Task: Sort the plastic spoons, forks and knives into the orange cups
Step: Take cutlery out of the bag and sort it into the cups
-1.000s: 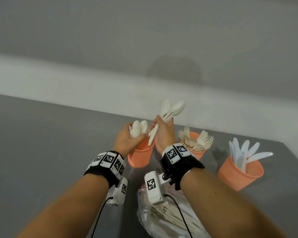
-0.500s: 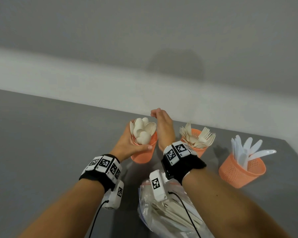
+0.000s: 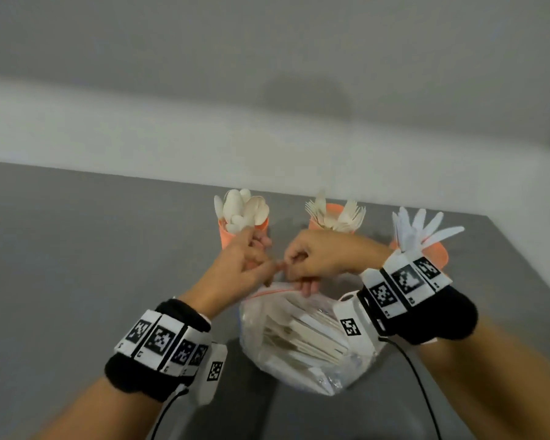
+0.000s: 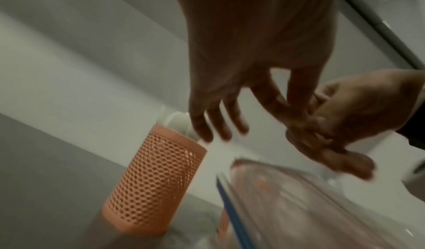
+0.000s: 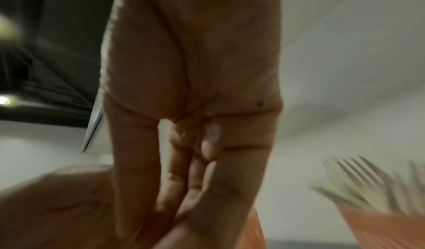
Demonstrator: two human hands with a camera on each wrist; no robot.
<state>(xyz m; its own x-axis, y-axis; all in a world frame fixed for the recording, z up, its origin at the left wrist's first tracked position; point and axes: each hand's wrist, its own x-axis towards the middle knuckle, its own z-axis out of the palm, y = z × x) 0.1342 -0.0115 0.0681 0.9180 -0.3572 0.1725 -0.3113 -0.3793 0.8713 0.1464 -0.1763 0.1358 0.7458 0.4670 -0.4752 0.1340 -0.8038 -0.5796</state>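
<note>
Three orange mesh cups stand in a row at the back. The left cup (image 3: 227, 238) holds spoons (image 3: 242, 209), the middle cup (image 3: 331, 208) forks (image 3: 346, 215), the right cup (image 3: 438, 254) knives (image 3: 421, 228). A clear zip bag (image 3: 302, 341) with more cutlery lies in front of them. Both hands meet just above its red-edged mouth (image 3: 277, 289). My left hand (image 3: 261, 265) has relaxed fingers, and its thumb and forefinger touch the right hand. My right hand (image 3: 299, 271) has curled fingers at the bag's edge. Whether it pinches the bag is unclear.
The grey table (image 3: 77, 265) ends at a pale wall (image 3: 140, 138) right behind the cups. Its right edge runs close past the knife cup. In the left wrist view the spoon cup (image 4: 151, 185) stands just left of the bag's mouth (image 4: 264, 169).
A second ago my right hand held spoons over the left cup, which my left hand gripped. The spoons now stand in that cup, and both hands have come back to the bag's mouth.
</note>
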